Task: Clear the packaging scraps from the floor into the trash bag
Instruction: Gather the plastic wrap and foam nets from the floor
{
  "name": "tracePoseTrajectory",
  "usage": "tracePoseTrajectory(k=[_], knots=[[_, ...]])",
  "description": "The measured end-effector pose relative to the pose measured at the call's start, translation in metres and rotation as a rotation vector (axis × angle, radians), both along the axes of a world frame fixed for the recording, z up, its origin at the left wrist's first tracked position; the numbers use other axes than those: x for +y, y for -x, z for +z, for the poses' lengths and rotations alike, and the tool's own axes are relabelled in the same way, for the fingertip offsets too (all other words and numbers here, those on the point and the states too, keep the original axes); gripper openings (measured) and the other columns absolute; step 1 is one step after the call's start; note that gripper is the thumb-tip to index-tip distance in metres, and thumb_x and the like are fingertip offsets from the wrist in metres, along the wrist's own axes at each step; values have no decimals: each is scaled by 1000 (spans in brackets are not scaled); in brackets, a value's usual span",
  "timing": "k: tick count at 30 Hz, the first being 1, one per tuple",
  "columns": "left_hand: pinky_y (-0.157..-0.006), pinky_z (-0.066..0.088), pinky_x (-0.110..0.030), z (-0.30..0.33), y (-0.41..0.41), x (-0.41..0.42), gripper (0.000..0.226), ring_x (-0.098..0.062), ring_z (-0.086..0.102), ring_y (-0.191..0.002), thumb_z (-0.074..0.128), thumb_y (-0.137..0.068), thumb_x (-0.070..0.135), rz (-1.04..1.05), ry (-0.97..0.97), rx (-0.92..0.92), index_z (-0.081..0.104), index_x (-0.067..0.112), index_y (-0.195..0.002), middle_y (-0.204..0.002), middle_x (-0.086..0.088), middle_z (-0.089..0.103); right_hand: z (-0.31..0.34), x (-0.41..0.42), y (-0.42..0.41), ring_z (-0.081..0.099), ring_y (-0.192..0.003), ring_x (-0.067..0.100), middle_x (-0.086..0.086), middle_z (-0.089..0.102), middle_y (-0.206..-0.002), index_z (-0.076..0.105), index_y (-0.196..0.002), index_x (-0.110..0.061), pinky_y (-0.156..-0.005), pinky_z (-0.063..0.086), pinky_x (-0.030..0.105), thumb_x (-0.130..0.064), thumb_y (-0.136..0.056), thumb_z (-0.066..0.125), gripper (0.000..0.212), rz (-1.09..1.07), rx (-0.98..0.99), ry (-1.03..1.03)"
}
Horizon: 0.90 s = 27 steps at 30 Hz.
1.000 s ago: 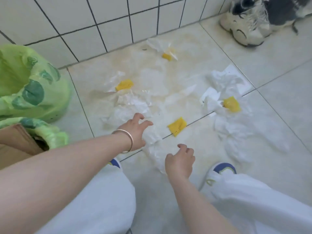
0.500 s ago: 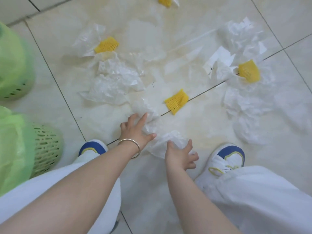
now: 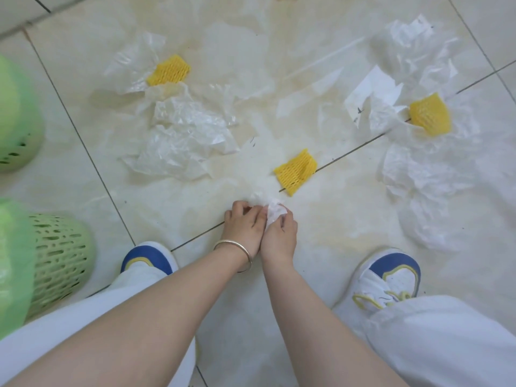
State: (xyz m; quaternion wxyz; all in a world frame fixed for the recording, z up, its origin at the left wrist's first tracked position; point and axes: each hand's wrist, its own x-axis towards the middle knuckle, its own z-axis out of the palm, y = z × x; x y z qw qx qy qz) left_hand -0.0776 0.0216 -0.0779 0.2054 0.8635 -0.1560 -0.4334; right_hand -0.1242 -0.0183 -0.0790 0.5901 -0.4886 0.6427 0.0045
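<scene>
A: What do the hands have?

B: The left hand [image 3: 243, 227] and right hand [image 3: 280, 233] are pressed together, fingers of both curled round 1 crumpled wad [image 3: 275, 212] of clear plastic. Most of the wad is hidden inside the hands; only a white tuft shows above the fingers. A bangle [image 3: 237, 254] sits on the left wrist.

A: Where is the wad?

B: Low over the floor [image 3: 321, 227], just this side of the nearest net [image 3: 296, 171]. I cannot tell whether it touches the tiles.

A: The other scraps?

B: Thin, creased, see-through film, hard to pick out against the pale tiles. 1 heap of film [image 3: 181, 143] lies beyond the wad to the left, with a second yellow net [image 3: 169, 71] past it. To the right of the wad lies a bigger spread of film and white paper [image 3: 413, 169] with a third net [image 3: 431, 114] on it. A fourth yellow bit is cut off by the top edge.

A: And the bag?

B: The green bag [image 3: 12, 263] lines a perforated green basket [image 3: 60, 261], far left of the wad, cut off by the frame. Another green basket [image 3: 16, 121] stands beyond it, also cropped. 2 blue-toed shoes [image 3: 391, 275] and white trouser legs flank the arms.
</scene>
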Motion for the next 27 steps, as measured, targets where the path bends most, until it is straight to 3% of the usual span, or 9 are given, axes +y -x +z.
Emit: tracePoseTrajectory(k=[3, 5, 8, 10, 12, 14, 16, 20, 27], knots=[[-80, 31, -24, 5, -4, -8, 33, -31, 51, -101, 36, -99, 27, 114, 68, 44, 51, 12, -74, -97, -11, 47, 7, -3, -3, 43, -64, 11, -3, 46, -71, 37, -69, -20, -56, 35, 20, -16, -98, 38, 29, -56, 4, -13], [-63, 22, -26, 12, -9, -17, 41, -29, 46, -80, 41, -97, 29, 171, 85, 8, 30, 18, -59, -72, -2, 40, 16, -13, -8, 43, -63, 13, -3, 46, -70, 39, -71, -17, -53, 33, 20, -16, -97, 40, 26, -49, 4, 47], [-57, 19, -28, 20, -18, -36, 46, -25, 34, -67, 49, -93, 29, 321, 148, -20, 24, 18, -57, -58, 2, 33, 26, -36, -20, 49, -80, 22, 3, 55, -87, 46, -86, -11, -61, 30, 20, -21, -97, 42, 15, 7, 1, 184], [-58, 25, -25, 23, -25, -52, 36, -24, 38, -67, 52, -91, 31, 412, 164, 26, 33, 19, -63, -61, 4, 39, 25, -52, -26, 51, -86, 26, 10, 56, -99, 51, -89, -8, -68, 33, 24, -23, -95, 45, 17, 61, 15, 279], [-68, 36, -25, 20, -32, -68, 15, -26, 51, -77, 52, -90, 32, 491, 168, 103, 47, 18, -90, -80, 1, 56, 20, -67, -30, 52, -100, 28, 11, 49, -115, 57, -102, -4, -76, 38, 27, -24, -93, 49, 23, 118, 60, 360], [-85, 45, -29, 13, -37, -79, 42, -29, 60, -98, 49, -91, 32, 505, 129, 188, 38, 21, -130, -115, -9, 60, 14, -82, -34, 43, -119, 28, 7, 40, -130, 55, -117, -9, -84, 38, 30, -25, -91, 54, 31, 171, 117, 408], [-99, 44, -34, 4, -41, -87, 53, -30, 57, -114, 45, -93, 33, 451, 87, 236, 29, 25, -143, -133, -11, 53, 8, -95, -38, 32, -129, 26, 3, 28, -144, 46, -131, -18, -90, 37, 32, -25, -90, 56, 42, 224, 168, 418], [-94, 43, -32, -7, -43, -95, 35, -32, 56, -114, 40, -96, 29, 341, 85, 190, 57, 11, -120, -122, -14, 61, -6, -106, -45, 34, -131, 27, 2, 26, -148, 38, -140, -18, -96, 34, 29, -21, -95, 48, 46, 257, 170, 322], [-77, 37, -33, -6, -58, -79, 33, -36, 55, -98, 40, -96, 30, 325, 40, 159, 57, 4, -83, -105, -21, 63, -7, -85, -60, 56, -94, 26, 6, 58, -110, 49, -124, -13, -58, 39, 24, -18, -92, 47, 32, 141, 97, 102]])
